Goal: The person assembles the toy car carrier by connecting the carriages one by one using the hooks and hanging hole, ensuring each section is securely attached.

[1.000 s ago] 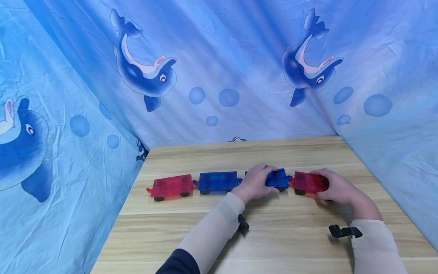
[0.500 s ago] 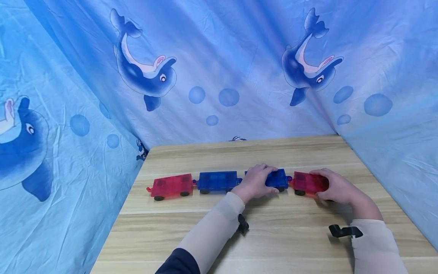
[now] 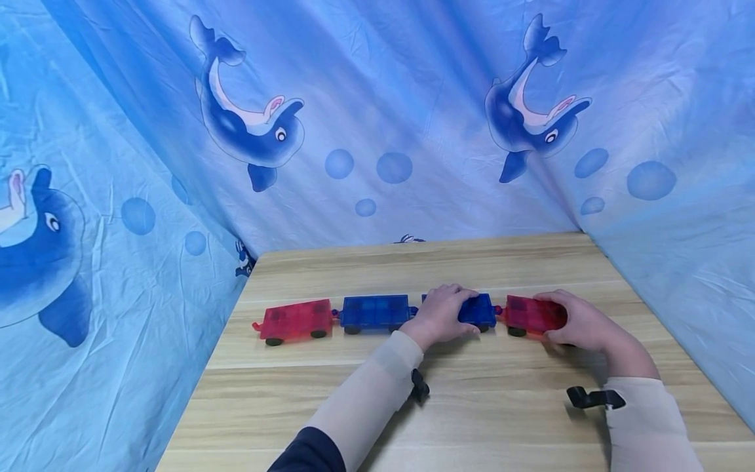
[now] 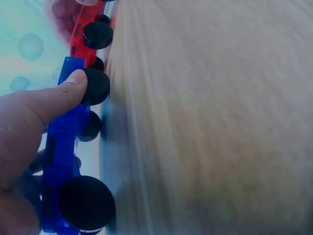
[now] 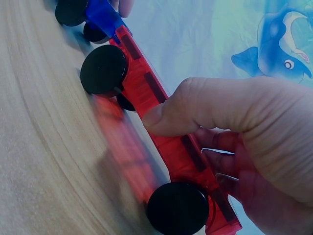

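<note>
Four translucent toy train cars with black wheels stand in a row across the wooden table (image 3: 377, 380). My left hand (image 3: 438, 320) grips the blue car (image 3: 480, 309) third from the left, its thumb on the near side by a wheel. At the right end my right hand (image 3: 580, 322) holds a red car (image 3: 527, 314) between thumb and fingers. The couplers of these two cars meet between my hands. To the left, another blue car (image 3: 375, 311) adjoins the held blue one. A second red car (image 3: 297, 320) forms the left end, its hook pointing outward.
A blue cloth (image 3: 377, 118) printed with dolphins hangs behind the table and along both sides. Black camera mounts (image 3: 594, 398) stick out from both wrists over the table. The table's right edge lies beyond my right hand.
The blue car in my left hand has dipped slightly at its right end, and its coupler sits a little lower against the red car's. Both hands stay nearly in place.
</note>
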`<action>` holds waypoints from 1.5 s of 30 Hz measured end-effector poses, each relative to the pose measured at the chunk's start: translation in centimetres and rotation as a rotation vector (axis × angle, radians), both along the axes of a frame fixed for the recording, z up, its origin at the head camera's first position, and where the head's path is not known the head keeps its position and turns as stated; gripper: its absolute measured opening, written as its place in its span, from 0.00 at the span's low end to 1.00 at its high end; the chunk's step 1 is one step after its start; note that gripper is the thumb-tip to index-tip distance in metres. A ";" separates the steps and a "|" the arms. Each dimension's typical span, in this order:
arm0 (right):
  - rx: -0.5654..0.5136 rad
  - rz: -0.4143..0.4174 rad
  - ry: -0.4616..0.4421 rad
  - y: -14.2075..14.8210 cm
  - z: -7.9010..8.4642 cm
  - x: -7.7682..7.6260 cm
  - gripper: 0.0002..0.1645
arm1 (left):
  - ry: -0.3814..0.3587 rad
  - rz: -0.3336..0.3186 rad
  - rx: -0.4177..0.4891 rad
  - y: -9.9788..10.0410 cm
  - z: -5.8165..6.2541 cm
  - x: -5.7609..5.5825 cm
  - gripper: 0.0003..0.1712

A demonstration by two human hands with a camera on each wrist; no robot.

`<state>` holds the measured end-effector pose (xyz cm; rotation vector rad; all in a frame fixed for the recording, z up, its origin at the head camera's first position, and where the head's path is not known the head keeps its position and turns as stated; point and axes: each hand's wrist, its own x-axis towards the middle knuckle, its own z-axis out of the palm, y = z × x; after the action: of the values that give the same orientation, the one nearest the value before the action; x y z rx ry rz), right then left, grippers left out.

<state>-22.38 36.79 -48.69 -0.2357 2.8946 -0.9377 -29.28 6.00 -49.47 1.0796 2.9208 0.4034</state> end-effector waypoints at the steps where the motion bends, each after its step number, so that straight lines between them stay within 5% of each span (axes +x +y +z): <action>1: -0.002 -0.002 -0.003 0.0 0.0 0.0 0.49 | 0.002 0.001 -0.006 0.0 0.0 0.0 0.45; 45: 0.019 0.010 0.002 0.1 0.3 0.0 0.50 | 0.071 -0.006 -0.063 -0.1 -0.2 0.2 0.49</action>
<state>-22.42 36.85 -48.39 -0.2493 2.8996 -0.9085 -29.09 5.95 -49.65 1.1167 2.9679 0.2763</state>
